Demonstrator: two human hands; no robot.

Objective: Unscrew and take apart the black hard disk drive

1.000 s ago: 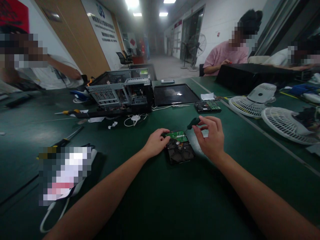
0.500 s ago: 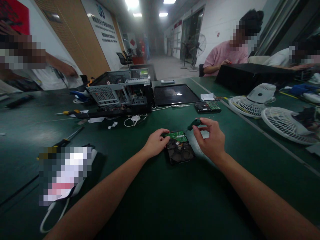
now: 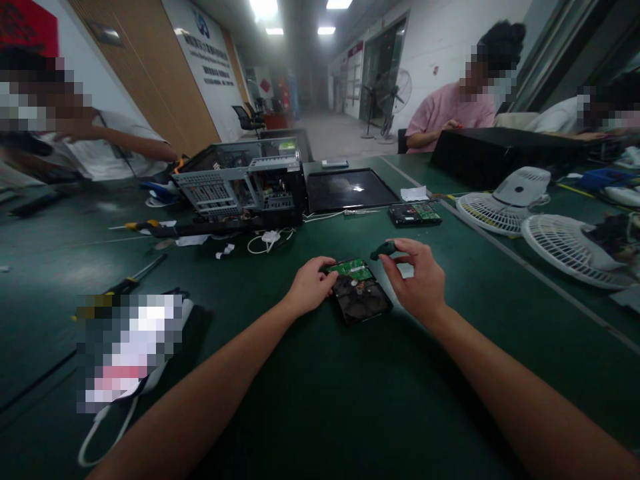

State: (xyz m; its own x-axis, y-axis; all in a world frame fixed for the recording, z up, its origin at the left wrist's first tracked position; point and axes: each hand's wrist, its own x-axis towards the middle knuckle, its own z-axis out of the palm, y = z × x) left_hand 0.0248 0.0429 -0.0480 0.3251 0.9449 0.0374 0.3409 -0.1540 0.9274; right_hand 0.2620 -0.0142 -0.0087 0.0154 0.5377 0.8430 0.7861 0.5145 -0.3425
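A hard drive (image 3: 361, 299) with a green circuit board along its far side lies on the dark green table. My left hand (image 3: 313, 285) grips its left edge near the board, thumb and fingers closed on it. Beyond the drive's far right corner, my right hand (image 3: 416, 273) pinches a small dark green tool (image 3: 384, 250) between thumb and fingers, its tip toward the board. Whether the tip touches anything is too small to tell. A second hard drive (image 3: 415, 214) rests farther back on the right.
An open computer case (image 3: 240, 187) stands at the back left, beside a black panel (image 3: 350, 188). White fan parts (image 3: 505, 200) lie on the right. Screwdrivers (image 3: 133, 281) and a blurred-out object with a white cable are at left. People sit across the table.
My right hand and the tool have shifted slightly left. The hard drive is turned a little under my left hand. At the far left, a person has moved an arm.
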